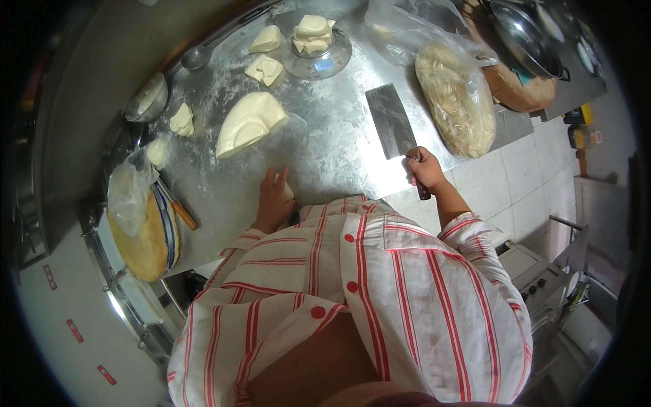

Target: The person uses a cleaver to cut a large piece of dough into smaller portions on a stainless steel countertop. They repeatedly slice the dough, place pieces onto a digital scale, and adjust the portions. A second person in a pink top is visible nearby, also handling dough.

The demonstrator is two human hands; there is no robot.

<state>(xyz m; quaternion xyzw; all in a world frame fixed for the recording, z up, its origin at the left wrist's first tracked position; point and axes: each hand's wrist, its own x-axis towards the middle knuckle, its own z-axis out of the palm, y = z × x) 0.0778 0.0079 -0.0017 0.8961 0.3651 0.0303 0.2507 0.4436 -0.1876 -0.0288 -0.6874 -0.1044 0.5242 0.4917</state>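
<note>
My right hand [426, 168] is closed around the dark handle of a cleaver [390, 121], whose broad blade points away from me over the steel worktop [330, 157]. By the worktop's near edge, my left hand [275, 198] rests against a pale dough piece [286, 189], partly hidden by the fingers; whether it grips the piece is unclear. Ahead of that hand lies a large cut slab of dough [250, 122]. Dough pieces are stacked on a round scale [318, 60] at the back. Two dough pieces [264, 69] lie left of the scale, and a smaller lump [182, 120] sits farther left.
A plastic-wrapped doughy mass [457, 102] lies at right, near a round wooden board [526, 91] and a metal pan [526, 38]. At left are a metal bowl [147, 99], a ladle [196, 57], a wooden-handled tool [184, 214] and a round board [135, 249] with a plastic bag [127, 196].
</note>
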